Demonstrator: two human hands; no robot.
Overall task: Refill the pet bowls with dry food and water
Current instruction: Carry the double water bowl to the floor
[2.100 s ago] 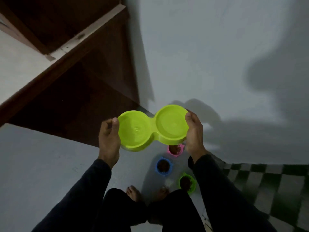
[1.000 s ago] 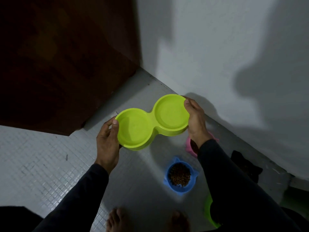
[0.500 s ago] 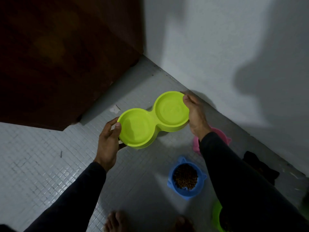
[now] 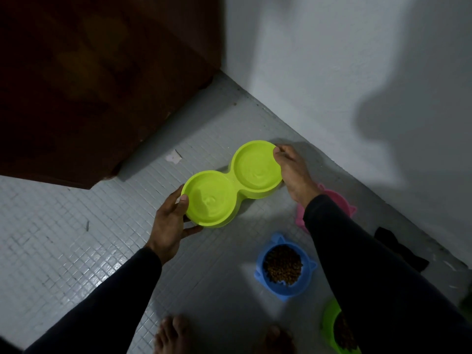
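Note:
A lime-green double pet bowl [image 4: 232,182] with two round wells sits low over the tiled floor, both wells looking wet with water. My left hand [image 4: 169,223] grips its near-left rim, thumb on top. My right hand [image 4: 293,172] holds the far-right rim. To the right, on the floor, a blue cat-eared bowl [image 4: 284,267] is filled with brown dry food. A pink bowl [image 4: 332,203] lies partly hidden behind my right sleeve. A green bowl [image 4: 332,328] with dry food shows at the bottom right, half covered by my arm.
A dark wooden door or cabinet [image 4: 89,85] fills the upper left. A white wall [image 4: 357,85] runs along the right, meeting the floor just behind the bowls. A black cloth [image 4: 398,246] lies by the wall. My bare feet [image 4: 173,335] stand at the bottom edge.
Both hands have lowered the double bowl from chest height down toward the floor near the wall corner. The view has dropped closer to the tiles and the food bowls.

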